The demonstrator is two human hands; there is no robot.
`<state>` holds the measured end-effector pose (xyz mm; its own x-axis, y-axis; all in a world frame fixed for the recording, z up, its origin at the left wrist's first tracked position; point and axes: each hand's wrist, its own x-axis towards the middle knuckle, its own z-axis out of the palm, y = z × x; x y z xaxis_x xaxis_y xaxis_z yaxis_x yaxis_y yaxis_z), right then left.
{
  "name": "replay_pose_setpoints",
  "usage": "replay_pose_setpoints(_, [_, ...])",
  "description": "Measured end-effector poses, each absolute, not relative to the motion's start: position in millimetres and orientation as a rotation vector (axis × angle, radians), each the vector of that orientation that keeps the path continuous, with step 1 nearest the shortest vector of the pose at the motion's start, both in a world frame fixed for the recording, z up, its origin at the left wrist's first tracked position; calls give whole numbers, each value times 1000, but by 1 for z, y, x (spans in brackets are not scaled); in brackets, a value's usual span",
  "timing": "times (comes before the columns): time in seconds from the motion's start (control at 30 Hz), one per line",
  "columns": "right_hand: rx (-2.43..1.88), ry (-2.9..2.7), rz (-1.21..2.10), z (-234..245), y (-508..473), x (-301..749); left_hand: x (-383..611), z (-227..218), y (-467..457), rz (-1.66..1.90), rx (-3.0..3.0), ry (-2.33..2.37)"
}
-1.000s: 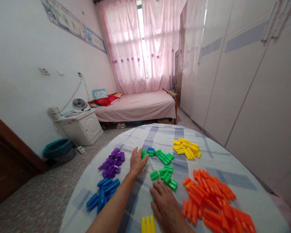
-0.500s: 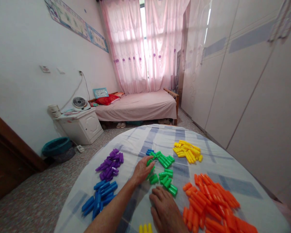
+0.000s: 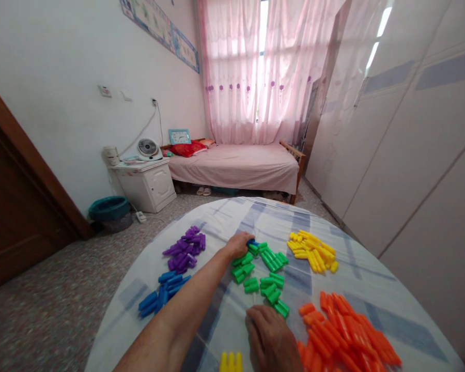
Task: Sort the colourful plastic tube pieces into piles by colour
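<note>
My left hand (image 3: 240, 244) reaches across the table to a small group of blue plastic pieces (image 3: 251, 241) at the far edge of the green ones. Its fingers are closed around the blue pieces, though the fingertips are partly hidden. Green tube-shaped plastic pieces (image 3: 272, 260) lie scattered between my two hands, some joined side by side. My right hand (image 3: 273, 336) rests palm down on the tablecloth, just short of the nearest green pieces, with fingers loosely bent and thumb apart. Beside it stand joined yellow tubes (image 3: 231, 362) at the bottom edge.
Purple pieces (image 3: 186, 250) and a blue pile (image 3: 165, 293) lie left on the round, cloth-covered table (image 3: 139, 336). Yellow pieces (image 3: 313, 250) sit at the far right, a large orange pile (image 3: 344, 330) nearer. Beyond are a bed (image 3: 236, 165) and a white cabinet (image 3: 149, 183).
My left hand has moved from over the green pieces farther out to the small blue group, uncovering the green ones. My right hand stays by the near green pieces. The view has shifted left.
</note>
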<state>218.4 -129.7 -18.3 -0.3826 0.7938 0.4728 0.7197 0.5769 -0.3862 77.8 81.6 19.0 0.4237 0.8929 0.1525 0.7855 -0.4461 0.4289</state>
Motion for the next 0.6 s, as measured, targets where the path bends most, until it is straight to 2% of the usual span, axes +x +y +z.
replay_pose_setpoints(0.3, [-1184, -2125, 91, -12, -131, 223, 47, 55, 38, 626, 2383, 1621])
replay_pose_setpoints(0.4, [-1224, -2110, 108, -10, -132, 226, 6, 74, -8, 731, 2373, 1619])
replay_pose_setpoints(0.47, [-1243, -2115, 113, -9, -131, 228, -24, 83, -46, 922, 2356, 1568])
replay_pose_setpoints(0.6, [-1269, -2142, 140, -9, -130, 231, -75, 76, -117, 1025, 2210, 1805])
